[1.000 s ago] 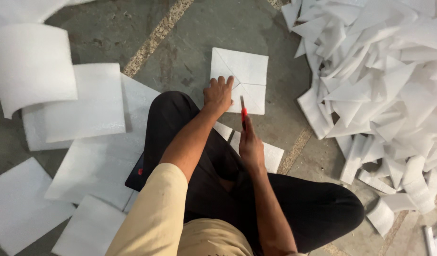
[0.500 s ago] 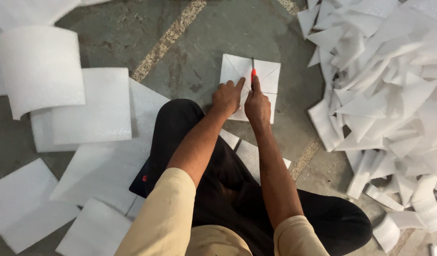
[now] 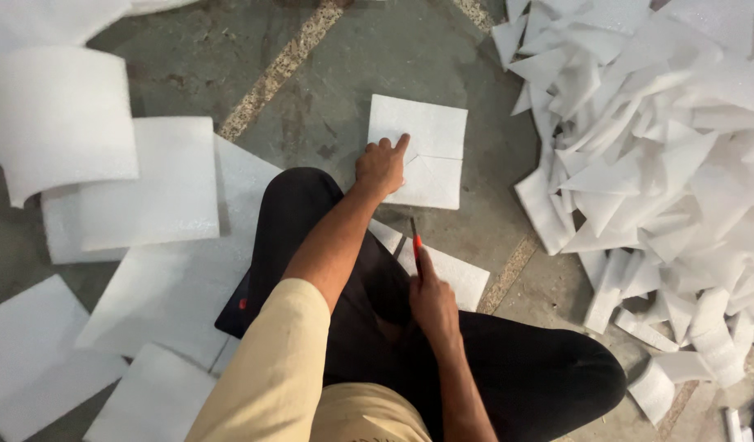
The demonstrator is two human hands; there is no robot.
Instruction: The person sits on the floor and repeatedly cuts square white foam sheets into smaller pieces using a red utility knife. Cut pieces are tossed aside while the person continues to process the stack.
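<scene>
I sit on a concrete floor with my legs in black trousers. My left hand (image 3: 383, 166) presses flat on a white square foam sheet (image 3: 426, 147) that shows cut lines across it. My right hand (image 3: 430, 299) is drawn back over my knee and grips a slim knife with a red handle (image 3: 415, 241), its blade pointing toward the square sheet. Another white sheet (image 3: 463, 278) lies partly under my leg beside the knife.
A big heap of cut white foam triangles and strips (image 3: 663, 147) fills the right side. Larger white foam sheets (image 3: 148, 196) and a rolled sheet (image 3: 62, 115) lie on the left. A dark flat object with a red spot (image 3: 238, 307) sits under my left leg.
My right hand pulled the knife back from the square sheet to my knee. The left hand stayed on the sheet.
</scene>
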